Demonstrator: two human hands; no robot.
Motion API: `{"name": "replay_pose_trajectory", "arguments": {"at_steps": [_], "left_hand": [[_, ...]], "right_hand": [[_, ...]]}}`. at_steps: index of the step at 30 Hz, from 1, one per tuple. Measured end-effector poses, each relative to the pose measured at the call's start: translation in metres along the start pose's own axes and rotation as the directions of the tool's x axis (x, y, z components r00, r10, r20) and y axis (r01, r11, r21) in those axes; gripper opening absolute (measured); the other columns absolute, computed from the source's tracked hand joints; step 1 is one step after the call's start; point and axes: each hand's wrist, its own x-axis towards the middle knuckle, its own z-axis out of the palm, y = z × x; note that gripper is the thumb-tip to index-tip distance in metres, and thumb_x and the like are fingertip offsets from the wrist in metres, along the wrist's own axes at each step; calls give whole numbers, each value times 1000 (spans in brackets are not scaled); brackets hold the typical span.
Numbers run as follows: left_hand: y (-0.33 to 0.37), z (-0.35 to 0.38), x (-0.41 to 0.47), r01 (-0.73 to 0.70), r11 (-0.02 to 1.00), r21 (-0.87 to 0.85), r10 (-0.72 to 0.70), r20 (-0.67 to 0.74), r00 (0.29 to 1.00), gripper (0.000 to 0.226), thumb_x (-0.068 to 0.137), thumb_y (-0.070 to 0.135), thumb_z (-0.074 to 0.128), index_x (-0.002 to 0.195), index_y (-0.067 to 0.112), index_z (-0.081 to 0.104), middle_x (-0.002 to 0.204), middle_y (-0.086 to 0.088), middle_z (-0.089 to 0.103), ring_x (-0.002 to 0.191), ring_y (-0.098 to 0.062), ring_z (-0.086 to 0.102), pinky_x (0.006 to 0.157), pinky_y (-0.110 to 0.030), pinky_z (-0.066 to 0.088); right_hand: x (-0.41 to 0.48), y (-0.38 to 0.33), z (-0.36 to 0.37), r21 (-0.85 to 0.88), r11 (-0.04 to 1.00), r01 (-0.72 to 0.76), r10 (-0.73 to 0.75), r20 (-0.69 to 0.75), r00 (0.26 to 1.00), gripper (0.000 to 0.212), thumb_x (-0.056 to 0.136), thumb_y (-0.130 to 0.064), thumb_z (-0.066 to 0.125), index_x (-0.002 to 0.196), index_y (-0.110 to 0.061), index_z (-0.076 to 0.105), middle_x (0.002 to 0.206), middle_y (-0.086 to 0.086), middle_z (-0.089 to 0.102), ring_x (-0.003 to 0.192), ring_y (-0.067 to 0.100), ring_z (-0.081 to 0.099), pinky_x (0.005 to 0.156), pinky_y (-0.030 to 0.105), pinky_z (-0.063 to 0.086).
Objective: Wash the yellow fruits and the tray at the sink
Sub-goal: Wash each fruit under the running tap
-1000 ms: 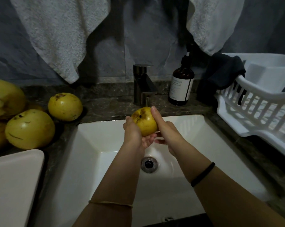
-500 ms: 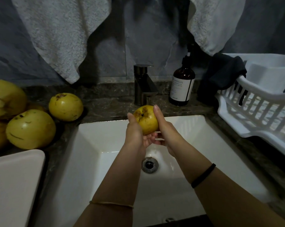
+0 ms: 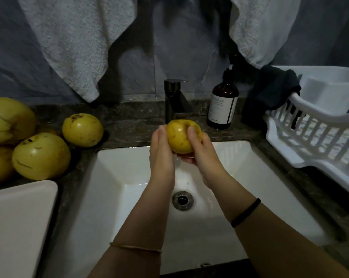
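Turned since a moment ago, the yellow fruit (image 3: 178,138) sits clamped between left hand (image 3: 161,155) and right hand (image 3: 202,152) above the sink (image 3: 119,177), underside hidden. Left of them, the tray (image 3: 19,217) is cut off; farther, other fruits (image 3: 41,156); beyond, the faucet (image 3: 174,101), any stream unclear.

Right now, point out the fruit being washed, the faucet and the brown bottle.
fruit being washed (image 3: 178,139), head view, yellow skin.
faucet (image 3: 173,101), head view, upright body.
brown bottle (image 3: 219,107), head view, white label.
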Motion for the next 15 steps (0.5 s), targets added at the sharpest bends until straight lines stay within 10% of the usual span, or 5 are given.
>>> {"name": "replay_pose_trajectory", "arguments": {"at_steps": [7, 15], "left_hand": [[-1, -3, 4, 93, 980, -174, -97, -17, 995, 56, 97, 59, 17, 125, 26, 53, 62, 0, 69, 112, -17, 57, 103, -33, 16], [2, -5, 3, 360, 902, -240, -393, -104, 914, 62, 97, 60, 23, 148, 25, 30, 143, -11, 45, 132, -27, 42, 110, -44, 23]], "right_hand": [[4, -3, -12, 556, 764, -328, 323, 110, 940, 67, 84, -66, 46, 128, -16, 52, 118, 19, 60, 88, 29, 66, 85, 42, 51], [7, -1, -17, 535, 679, -502, 505, 155, 849, 57, 77, -62, 61, 110, -17, 54, 108, 14, 64, 92, 29, 68, 104, 59, 34]]}}
